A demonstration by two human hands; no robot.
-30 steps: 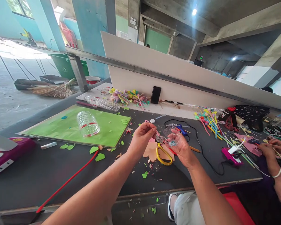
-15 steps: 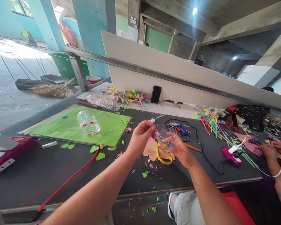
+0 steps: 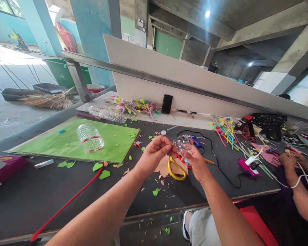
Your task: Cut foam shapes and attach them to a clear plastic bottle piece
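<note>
My right hand is wrapped round a clear plastic bottle piece above the dark table. My left hand is pinched at the left side of that piece; whatever is between its fingertips is too small to make out. Below the hands lie scissors with yellow handles, on peach-coloured paper. A blue glue gun rests just behind my right hand. Beyond my left hand is a small white cap.
On the left, a cut clear bottle lies on a green sheet. A black phone leans against the white board. Coloured pipe cleaners and a purple power strip are to the right, near another person's hands.
The clear piece has turned in my hands, and my right hand has shifted round it. The whole view has swung slightly, so the table's things appear further left.
</note>
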